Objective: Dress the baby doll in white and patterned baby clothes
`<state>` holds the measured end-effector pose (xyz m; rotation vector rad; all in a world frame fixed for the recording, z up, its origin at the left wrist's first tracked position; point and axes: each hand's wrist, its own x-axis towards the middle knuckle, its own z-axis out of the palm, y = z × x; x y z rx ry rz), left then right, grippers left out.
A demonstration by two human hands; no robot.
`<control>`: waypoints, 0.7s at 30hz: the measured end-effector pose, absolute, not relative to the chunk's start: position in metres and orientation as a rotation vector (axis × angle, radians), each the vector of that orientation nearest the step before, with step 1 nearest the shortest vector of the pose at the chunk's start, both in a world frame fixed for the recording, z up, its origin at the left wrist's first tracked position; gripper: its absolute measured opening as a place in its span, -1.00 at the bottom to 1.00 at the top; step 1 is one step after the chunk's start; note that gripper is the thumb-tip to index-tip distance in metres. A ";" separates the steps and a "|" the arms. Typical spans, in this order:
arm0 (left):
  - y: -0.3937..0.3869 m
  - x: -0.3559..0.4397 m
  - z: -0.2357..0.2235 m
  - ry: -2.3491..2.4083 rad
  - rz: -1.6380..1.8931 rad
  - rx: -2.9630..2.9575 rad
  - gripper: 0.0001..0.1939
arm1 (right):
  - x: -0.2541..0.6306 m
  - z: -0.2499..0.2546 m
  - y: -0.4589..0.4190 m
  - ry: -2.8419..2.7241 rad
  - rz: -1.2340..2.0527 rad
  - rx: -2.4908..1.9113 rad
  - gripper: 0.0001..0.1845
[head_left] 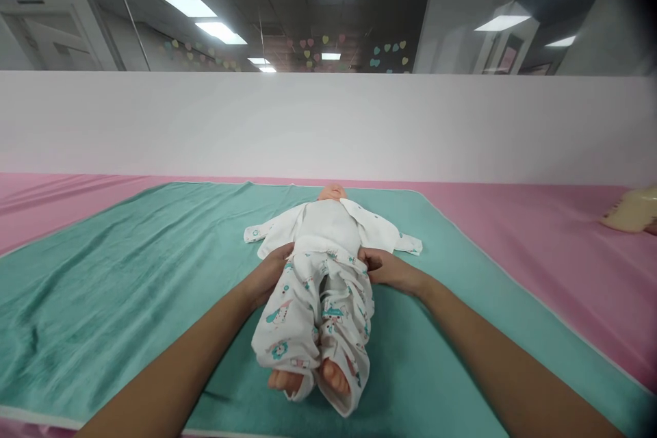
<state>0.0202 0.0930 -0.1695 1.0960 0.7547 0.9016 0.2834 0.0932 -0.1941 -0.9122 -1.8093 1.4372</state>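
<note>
Arms (198, 342) extended forward; left hand (271, 272) beside-body level, right hand (386, 268) curled.

Clock centred on doll (329, 224).
- 9: broad passage over rumpled teal towel (148, 274).
- 3: passage over towel; pale yellow object (632, 211) at far edge.
- 12: white partition (328, 126), upright barrier.
- 10, 2: spread sleeves, low.
- 8, 4: left forearm (185, 349), right forearm (493, 349), blocking.
- 5, 7: tapering gaps beside trouser legs.
</note>
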 end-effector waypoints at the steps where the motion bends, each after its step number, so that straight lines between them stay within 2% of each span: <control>1: 0.092 0.021 -0.169 0.774 0.921 1.114 -0.56 | 0.280 -0.196 0.094 -1.843 1.338 -0.961 -0.78; 6: 0.094 0.019 -0.173 0.841 0.993 1.180 -0.62 | 0.268 -0.205 0.100 -1.858 0.745 -1.202 -0.85; 9: 0.097 0.020 -0.180 0.848 1.006 1.179 -0.65 | 0.265 -0.210 0.103 -1.758 0.547 -1.293 -0.83; 14: 0.097 0.023 -0.184 0.700 0.978 1.172 -0.70 | 0.262 -0.216 0.106 -1.564 0.584 -1.384 -0.85; 21: 0.096 0.022 -0.183 0.733 1.014 1.201 -0.74 | 0.261 -0.216 0.105 -1.486 0.601 -1.346 -0.91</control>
